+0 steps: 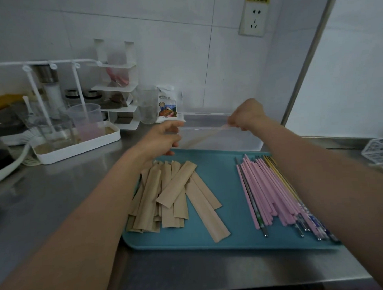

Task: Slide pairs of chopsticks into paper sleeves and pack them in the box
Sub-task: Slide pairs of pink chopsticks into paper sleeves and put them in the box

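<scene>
A clear plastic box [207,117] stands behind the teal tray [228,219]. My right hand [248,116] is over the box's right end, shut on the end of a sleeved chopstick pair [223,126] that slants down into the box. At the box's left end my left hand [164,138] has its fingers apart, fingertips at the rim; no grip on anything is visible. A loose pile of tan paper sleeves [172,193] lies on the tray's left half. Pink chopsticks [268,190], with some metal and patterned ones among them, lie on the right half.
A white drying tray [77,148] with cups and a rack sits at the left on the steel counter [57,193]. A shelf unit, a glass and a food packet [166,104] stand by the wall. A white wire basket [379,149] is at the far right.
</scene>
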